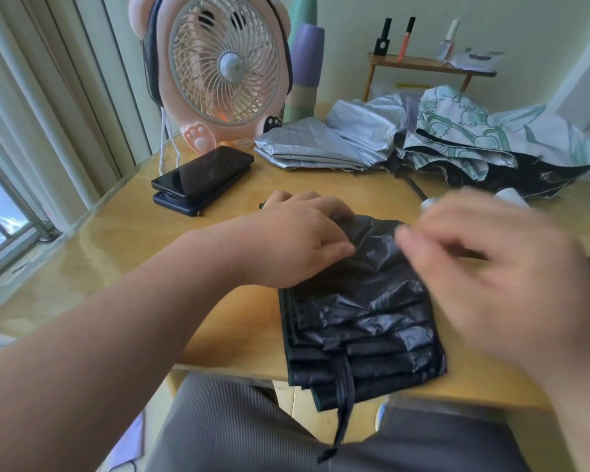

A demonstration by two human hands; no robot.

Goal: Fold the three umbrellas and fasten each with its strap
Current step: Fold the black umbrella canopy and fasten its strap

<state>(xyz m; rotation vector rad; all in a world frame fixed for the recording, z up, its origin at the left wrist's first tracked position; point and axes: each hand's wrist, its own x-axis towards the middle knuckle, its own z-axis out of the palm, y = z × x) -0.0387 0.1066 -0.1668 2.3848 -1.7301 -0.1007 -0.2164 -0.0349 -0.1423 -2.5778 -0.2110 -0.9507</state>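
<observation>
A black umbrella [365, 321] lies pleated flat on the wooden table [123, 240], its canopy end reaching the near edge. Its black strap [344, 403] hangs loose over that edge toward my lap. My left hand [297, 240] rests on the umbrella's far end, thumb and fingers pinching the fabric. My right hand [498, 267] is blurred above the umbrella's right side, fingers loosely curled, holding nothing I can see. A silver umbrella [324, 141] and a floral white-and-green umbrella [474, 137] lie unfolded at the back right.
A pink fan [218, 66] stands at the back left, with two stacked phones [201, 178] in front of it. A small wooden shelf [423, 64] holds cosmetics bottles at the back. A window is on the left.
</observation>
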